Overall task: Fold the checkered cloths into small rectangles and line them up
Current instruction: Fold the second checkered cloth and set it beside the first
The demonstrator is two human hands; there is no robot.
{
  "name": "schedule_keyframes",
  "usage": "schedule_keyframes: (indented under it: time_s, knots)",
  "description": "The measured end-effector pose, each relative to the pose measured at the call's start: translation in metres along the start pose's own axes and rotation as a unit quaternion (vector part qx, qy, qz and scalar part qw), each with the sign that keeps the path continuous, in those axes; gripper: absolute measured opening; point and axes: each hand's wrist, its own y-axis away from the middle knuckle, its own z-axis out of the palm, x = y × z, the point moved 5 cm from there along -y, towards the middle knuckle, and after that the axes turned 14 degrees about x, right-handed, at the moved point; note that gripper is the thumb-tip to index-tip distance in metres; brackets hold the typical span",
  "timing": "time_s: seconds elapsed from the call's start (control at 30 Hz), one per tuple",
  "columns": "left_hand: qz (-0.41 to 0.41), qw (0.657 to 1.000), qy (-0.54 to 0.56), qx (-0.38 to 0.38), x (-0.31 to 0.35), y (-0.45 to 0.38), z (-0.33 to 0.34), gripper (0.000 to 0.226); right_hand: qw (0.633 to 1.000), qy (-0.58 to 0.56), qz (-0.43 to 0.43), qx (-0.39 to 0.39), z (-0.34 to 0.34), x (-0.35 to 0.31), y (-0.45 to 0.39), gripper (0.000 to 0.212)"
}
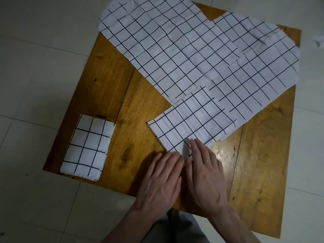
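Observation:
One checkered cloth, folded into a small rectangle (87,147), lies at the near left corner of the wooden table (136,95). A partly folded checkered cloth (191,120) lies in the middle, overlapping a pile of unfolded checkered cloths (184,46) spread over the far half. My left hand (161,176) lies flat with its fingertips at the near corner of the partly folded cloth. My right hand (205,165) lies beside it, straight fingers pressing on that same corner. Neither hand grips anything.
The table stands on a pale tiled floor (35,67). Bare wood shows at the near right (263,146) and between the two folded pieces. The unfolded cloths hang over the far and right table edges. A small white scrap (318,40) lies on the floor at right.

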Motion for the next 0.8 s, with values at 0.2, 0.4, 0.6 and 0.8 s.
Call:
schedule_keyframes:
  time_s: [0.2,0.4,0.6,0.8]
  knots:
    - [0.009,0.997,-0.047,-0.053,-0.012,0.010,0.007,0.056,0.996,0.020,-0.085,0.001,-0.005,0.009,-0.004,0.052]
    - [0.004,0.996,-0.070,-0.048,-0.035,0.002,-0.007,0.056,0.988,0.037,-0.150,-0.021,0.006,0.021,0.001,0.057]
    - [0.007,0.994,-0.089,-0.069,-0.058,0.015,-0.008,0.060,0.989,0.022,-0.140,-0.041,0.016,0.021,0.008,0.063]
    - [-0.006,0.995,-0.087,-0.057,-0.065,0.031,-0.014,0.061,0.989,0.032,-0.140,-0.046,0.017,0.021,0.009,0.066]
